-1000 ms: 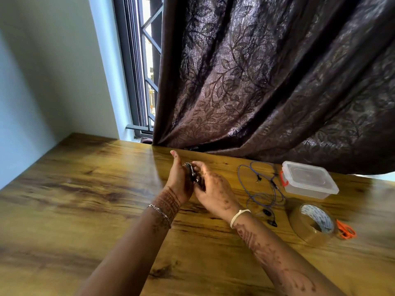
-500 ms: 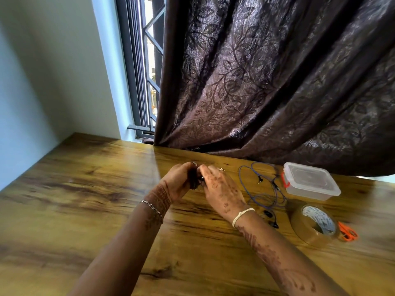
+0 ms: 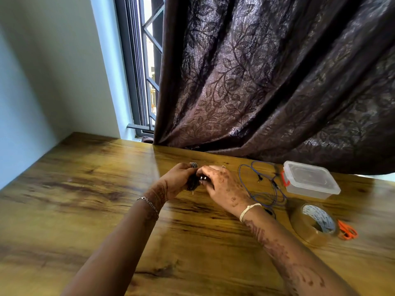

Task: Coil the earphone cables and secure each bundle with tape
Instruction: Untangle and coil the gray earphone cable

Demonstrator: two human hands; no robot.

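Gripping a cable bundle (image 3: 193, 183), left hand (image 3: 177, 180) and right hand (image 3: 224, 185) meet over the wooden table (image 3: 85, 189) by the curtain (image 3: 267, 82).

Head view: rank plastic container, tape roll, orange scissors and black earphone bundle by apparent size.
1. Plastic container and tape roll: about alike; roll nearer the camera, so unranked.
2. Orange scissors, partly hidden behind the roll.
3. Black earphone bundle, mostly hidden between left hand and right hand; unsure against scissors.
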